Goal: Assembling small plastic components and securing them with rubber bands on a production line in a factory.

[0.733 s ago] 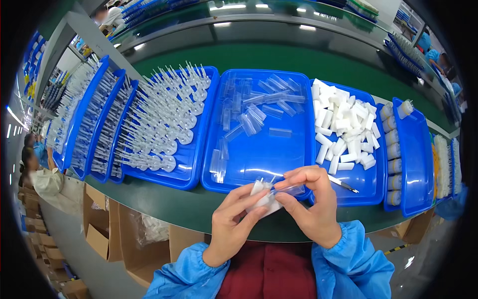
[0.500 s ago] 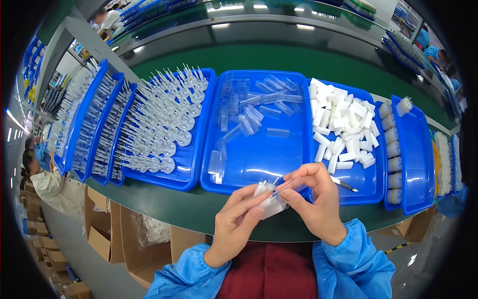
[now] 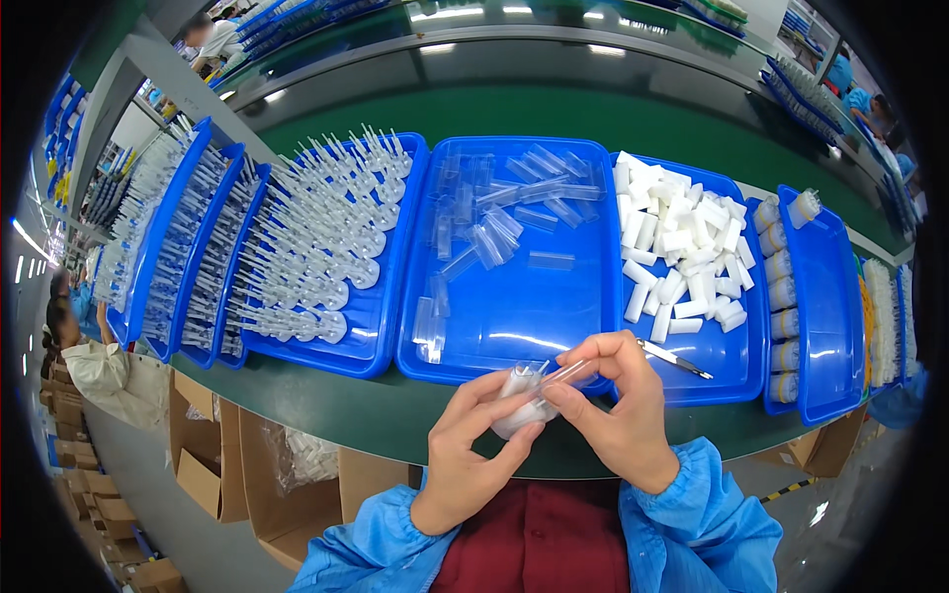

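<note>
Just beyond the near edge of the bench, my left hand (image 3: 463,447) is closed around a white roll-like piece (image 3: 512,423) with clear plastic about its top. My right hand (image 3: 625,410) pinches a clear plastic strip or tube (image 3: 573,372) against that piece, its far part touching it. Fingers of both hands hide much of where the two meet. Straight ahead, loose clear plastic tubes (image 3: 499,232) lie in a blue tray (image 3: 554,316). Beside my right fingers, a slim metal tool with a dark tip (image 3: 677,358) rests in the tray of white pieces.
White cylindrical pieces (image 3: 682,237) fill much of a blue tray (image 3: 692,381) at right. Clear parts with upright stems (image 3: 316,237) crowd trays at left. Stacked white rolls (image 3: 781,326) stand far right. Open cardboard boxes (image 3: 282,494) sit below left; other people work beyond.
The white piece has turned in my left hand, so its rounded end shows more. My right hand has shifted slightly, still pinching the clear plastic. More of the metal tool shows.
</note>
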{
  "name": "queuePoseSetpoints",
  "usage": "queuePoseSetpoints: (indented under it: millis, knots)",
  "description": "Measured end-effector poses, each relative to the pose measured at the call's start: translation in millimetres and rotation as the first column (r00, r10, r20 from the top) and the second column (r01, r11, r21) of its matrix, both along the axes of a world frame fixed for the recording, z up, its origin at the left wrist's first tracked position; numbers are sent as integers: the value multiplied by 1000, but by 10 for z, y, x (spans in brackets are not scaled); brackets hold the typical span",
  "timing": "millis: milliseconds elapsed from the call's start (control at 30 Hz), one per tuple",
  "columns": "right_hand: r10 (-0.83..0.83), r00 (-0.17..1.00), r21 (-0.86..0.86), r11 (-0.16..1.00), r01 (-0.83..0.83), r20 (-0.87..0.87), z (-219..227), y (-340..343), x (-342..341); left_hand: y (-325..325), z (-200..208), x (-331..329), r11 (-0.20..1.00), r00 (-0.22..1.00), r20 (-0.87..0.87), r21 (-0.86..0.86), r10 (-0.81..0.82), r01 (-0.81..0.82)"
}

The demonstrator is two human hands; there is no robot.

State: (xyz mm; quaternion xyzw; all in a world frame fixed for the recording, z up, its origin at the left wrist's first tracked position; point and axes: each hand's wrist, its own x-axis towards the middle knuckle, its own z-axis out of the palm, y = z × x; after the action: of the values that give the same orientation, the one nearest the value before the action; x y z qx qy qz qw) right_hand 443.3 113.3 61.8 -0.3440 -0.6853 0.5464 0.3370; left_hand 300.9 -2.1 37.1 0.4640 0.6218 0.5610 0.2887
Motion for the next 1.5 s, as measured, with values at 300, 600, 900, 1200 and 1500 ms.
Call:
queuePoseSetpoints:
  millis: [300, 600, 900, 1200, 1500]
  knots:
    - [6, 996, -118, 993, -16, -84, -2, -18, -6, -38, -19, -49, 999, 981, 190, -14, -34, 37]
    - [-91, 989, 271, 955, 119, -115, -221, -168, -36, -6, 61, -19, 1000, 991, -136, 21, 4, -1]
    - [128, 991, -82, 988, -130, -26, -28, 101, 74, 34, 129, -15, 1000, 976, -220, -7, 3, -4]
    - [144, 990, -8, 989, -144, -2, -52, 48, -25, 15, 114, -5, 995, 998, -65, -102, 7, -14]
    - [78, 996, 142, 987, -71, -40, 40, 128, -74, 75, 87, -26, 999, 989, 141, -12, 32, -31]
